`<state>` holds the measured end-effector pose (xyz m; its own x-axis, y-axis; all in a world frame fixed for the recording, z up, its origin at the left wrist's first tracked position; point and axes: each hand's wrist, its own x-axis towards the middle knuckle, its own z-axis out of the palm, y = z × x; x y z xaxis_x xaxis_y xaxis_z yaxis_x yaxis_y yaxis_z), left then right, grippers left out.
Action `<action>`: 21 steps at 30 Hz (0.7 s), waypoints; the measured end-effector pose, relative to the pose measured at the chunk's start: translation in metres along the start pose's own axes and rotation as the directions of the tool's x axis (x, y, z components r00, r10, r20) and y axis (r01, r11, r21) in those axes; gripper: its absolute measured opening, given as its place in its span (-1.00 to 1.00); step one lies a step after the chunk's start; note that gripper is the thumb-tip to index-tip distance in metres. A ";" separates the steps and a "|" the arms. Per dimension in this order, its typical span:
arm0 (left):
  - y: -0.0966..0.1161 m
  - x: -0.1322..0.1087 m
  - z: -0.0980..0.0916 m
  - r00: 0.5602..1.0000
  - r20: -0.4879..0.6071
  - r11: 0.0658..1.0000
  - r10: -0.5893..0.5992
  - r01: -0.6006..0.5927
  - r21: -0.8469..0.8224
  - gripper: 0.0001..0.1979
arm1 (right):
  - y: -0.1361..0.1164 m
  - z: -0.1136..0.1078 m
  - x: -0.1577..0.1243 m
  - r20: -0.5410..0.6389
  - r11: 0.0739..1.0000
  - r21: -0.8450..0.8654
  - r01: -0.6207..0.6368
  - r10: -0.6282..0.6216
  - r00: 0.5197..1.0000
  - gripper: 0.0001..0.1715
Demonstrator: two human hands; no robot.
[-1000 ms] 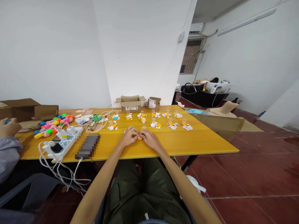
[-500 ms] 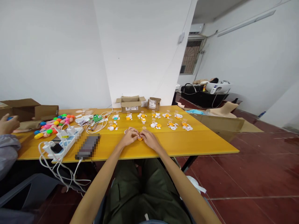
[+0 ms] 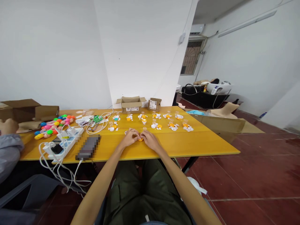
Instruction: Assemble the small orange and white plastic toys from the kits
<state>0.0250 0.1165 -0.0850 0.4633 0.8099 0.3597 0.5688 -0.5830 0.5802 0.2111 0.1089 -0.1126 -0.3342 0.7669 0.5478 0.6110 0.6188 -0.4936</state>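
Close together near the table's front, my left hand [image 3: 130,137] and my right hand [image 3: 150,139] have their fingertips pinched over a small round orange plastic piece [image 3: 140,140]. A bit of white shows between the fingertips, on top of the orange piece; its shape is too small to make out. Fingers partly hide both. Just beyond my hands stands a small clear cup [image 3: 144,128], and white bits peek out beside my left hand. Farther back lie groups of small parts, among them an orange piece with white discs [image 3: 173,126] and a teal piece [image 3: 116,118].
Left of me are a power strip [image 3: 70,140] with white cables, a blurred-out phone [image 3: 88,147] and colourful small balls [image 3: 50,127]. Cardboard boxes [image 3: 132,104] stand at the back. A co-worker's hand [image 3: 9,127] is at the far left. The yellow table [image 3: 199,143] ends to my right.
My hands stay almost in place over the orange piece. At the far left the co-worker's hand has moved slightly, and the blue item it held no longer shows.
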 end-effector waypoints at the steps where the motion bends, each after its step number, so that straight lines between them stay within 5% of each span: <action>1: 0.000 0.000 0.000 1.000 0.000 1.000 0.002 -0.002 0.004 -0.84 | -0.001 0.000 0.000 0.004 1.000 -0.007 -0.004 0.004 1.000 -0.80; 21: 0.005 -0.001 -0.002 0.998 -0.008 0.998 0.059 -0.059 0.036 -0.81 | -0.011 -0.006 -0.004 0.072 0.979 -0.203 -0.005 0.020 0.997 -0.76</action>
<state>0.0259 0.1128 -0.0817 0.4902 0.7747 0.3994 0.5646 -0.6314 0.5316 0.2099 0.0976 -0.1051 -0.3726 0.7894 0.4878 0.7455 0.5677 -0.3492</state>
